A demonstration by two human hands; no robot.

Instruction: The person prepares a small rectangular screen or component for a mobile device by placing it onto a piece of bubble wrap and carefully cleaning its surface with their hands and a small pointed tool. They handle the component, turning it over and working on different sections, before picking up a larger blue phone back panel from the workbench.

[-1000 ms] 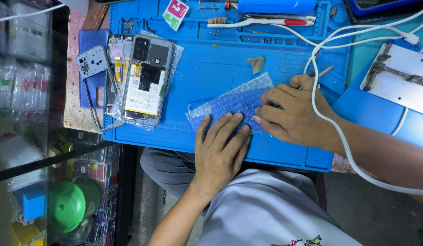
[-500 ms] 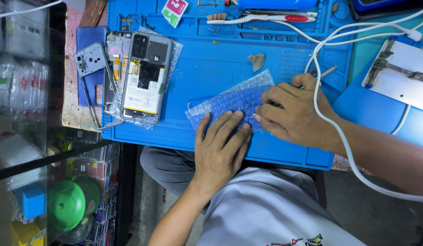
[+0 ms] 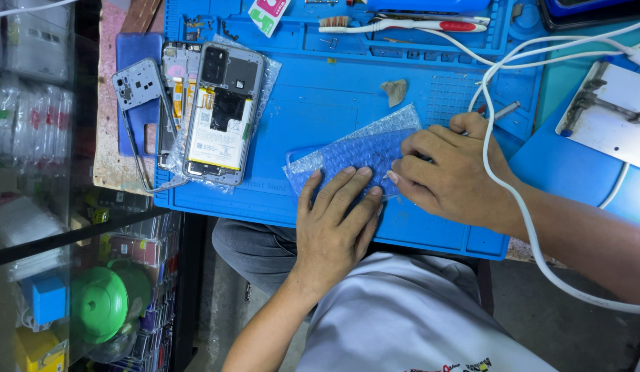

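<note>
Under fingers: bubble-wrap pouch [image 3: 354,153], flat on blue mat [image 3: 320,103].
Left hand [image 3: 337,227]: fingers spread flat, pressing its near edge.
Right hand [image 3: 450,169]: fingers curled, pinning the right end.
Handling: light, soft, slippery film; likely best taken by an edge.

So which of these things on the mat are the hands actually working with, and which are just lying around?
In hand:
- bubble-wrap pouch, pressed flat by left hand and right hand
- blue work mat under it

Lying about:
- opened phone
- grey phone frame
- toothbrush
- white cable
- metal plate
</note>
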